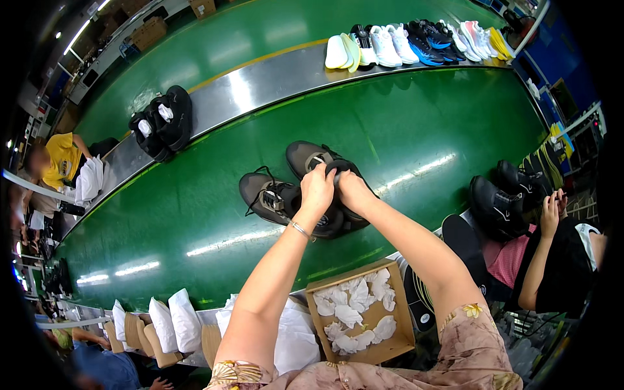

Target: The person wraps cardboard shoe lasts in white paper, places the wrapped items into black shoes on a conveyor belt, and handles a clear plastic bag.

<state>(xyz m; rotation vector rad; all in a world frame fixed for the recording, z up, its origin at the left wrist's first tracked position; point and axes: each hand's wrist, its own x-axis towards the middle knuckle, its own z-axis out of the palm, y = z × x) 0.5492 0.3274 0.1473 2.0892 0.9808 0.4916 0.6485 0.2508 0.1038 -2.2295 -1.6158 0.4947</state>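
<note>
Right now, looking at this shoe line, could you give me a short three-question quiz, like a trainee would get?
1. True or false: both hands, left hand and right hand, are on the same dark shoe.
2. What fills the cardboard box near the person's lap? A) white crumpled paper B) laces C) insoles
3. What colour is the belt under the shoes?

Key: 1 true; 2 A; 3 green.

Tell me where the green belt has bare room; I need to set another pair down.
Bare: left of the dark grey shoes, and between them and the steel strip. Crowded: both hands, left hand, right hand, on the shoes; black shoes at right.
</note>
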